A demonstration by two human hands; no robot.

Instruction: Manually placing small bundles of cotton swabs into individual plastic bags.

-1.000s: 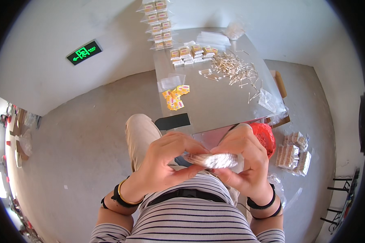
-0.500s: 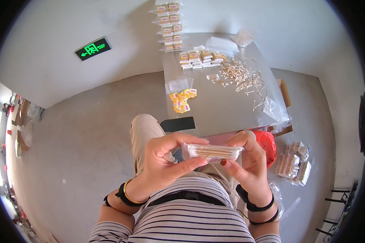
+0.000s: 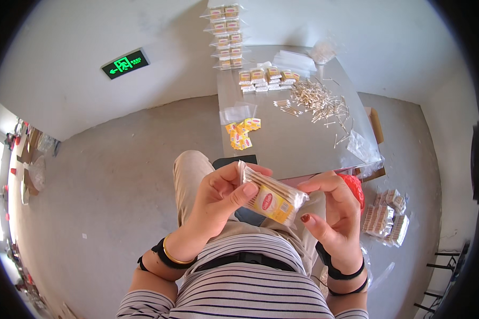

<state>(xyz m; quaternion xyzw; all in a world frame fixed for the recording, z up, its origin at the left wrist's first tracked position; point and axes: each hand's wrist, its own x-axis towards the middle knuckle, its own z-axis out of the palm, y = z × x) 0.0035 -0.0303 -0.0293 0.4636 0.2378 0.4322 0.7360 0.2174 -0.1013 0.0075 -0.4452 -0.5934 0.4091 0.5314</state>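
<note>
Just short of the near edge of the metal table (image 3: 290, 151), the left hand (image 3: 221, 194) grips a clear-wrapped packet of cotton swabs (image 3: 271, 201) by its left end, thumb across the front and fingers behind. The packet slants, its right end lower, with a yellow label card bearing a red oval facing up under the film. The right hand (image 3: 332, 210), also short of the table's near edge, has its thumb and index finger spread apart at the packet's right end; the index fingertip is at the upper corner, but whether it touches cannot be told.

On the table's left side lie loose yellow label cards (image 3: 241, 137), with clear plastic bags (image 3: 237, 113) just beyond them. Toward the table's far side sit piled swab packets (image 3: 266, 80), and at its far left corner rises a tower of bagged packets (image 3: 226, 41). A heap of loose cotton swabs (image 3: 319, 101) spreads over the table's right half, a small row of swabs (image 3: 288, 107) beside it. A red plastic bag (image 3: 355, 187) shows below the table's near right corner; bundled white packs (image 3: 387, 217) rest on the floor right of the table.
</note>
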